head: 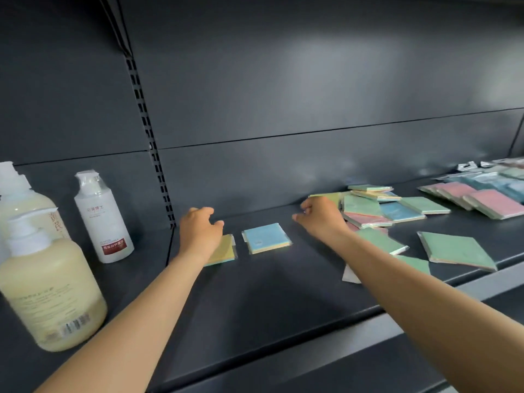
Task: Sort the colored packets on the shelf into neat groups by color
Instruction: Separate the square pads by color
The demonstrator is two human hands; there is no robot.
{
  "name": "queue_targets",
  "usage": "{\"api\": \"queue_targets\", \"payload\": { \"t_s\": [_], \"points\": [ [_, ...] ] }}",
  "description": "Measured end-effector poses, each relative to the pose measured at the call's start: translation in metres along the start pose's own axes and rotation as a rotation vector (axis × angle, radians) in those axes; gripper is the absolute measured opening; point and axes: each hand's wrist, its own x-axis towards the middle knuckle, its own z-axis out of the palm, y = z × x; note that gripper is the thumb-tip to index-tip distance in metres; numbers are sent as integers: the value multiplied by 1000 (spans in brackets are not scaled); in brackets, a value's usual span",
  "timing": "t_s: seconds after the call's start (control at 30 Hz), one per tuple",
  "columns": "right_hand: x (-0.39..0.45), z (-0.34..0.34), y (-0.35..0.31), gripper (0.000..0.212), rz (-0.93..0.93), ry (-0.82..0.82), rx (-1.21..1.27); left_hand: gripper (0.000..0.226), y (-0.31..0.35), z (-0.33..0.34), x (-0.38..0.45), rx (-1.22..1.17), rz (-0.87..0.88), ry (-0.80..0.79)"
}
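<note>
Listing head view contents. Dark grey metal shelf [283, 293]: carries all items. Left hand [200, 232]: rests over a square yellow packet [225, 249], fingers curled loosely, gripping nothing. Square light blue packet [266, 238]: lies flat just beside the yellow one, apart from both hands. Right hand [320, 219]: hovers near a loose mixed pile of green, blue and pink packets [377, 207], fingers spread, empty. Flat green packet [456, 251]: near the shelf's front edge. Overlapping row of pink and blue packets [479, 197]: far right. Yellow pump bottle [48, 287] and white cylindrical bottle [102, 217]: stand far left.
</note>
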Motion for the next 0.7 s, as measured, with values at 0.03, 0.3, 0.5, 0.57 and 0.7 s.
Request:
{"api": "queue_targets", "payload": {
  "t_s": [0.03, 0.3, 0.5, 0.57, 0.7],
  "points": [
    [5, -17, 6, 21, -22, 15, -17, 41, 15, 2, 1, 10, 19, -36],
    [76, -141, 101, 24, 30, 16, -107, 56, 123, 70, 22, 29, 17, -411],
    [130, -182, 175, 39, 33, -139, -130, 30, 165, 140, 37, 81, -105, -452],
    [144, -187, 191, 46, 4, -227, -149, 36, 171, 158, 41, 93, -146, -446],
    [155, -198, 213, 46, -30, -465, -200, 79, 173, 182, 46, 76, -262, -434]
  ]
}}
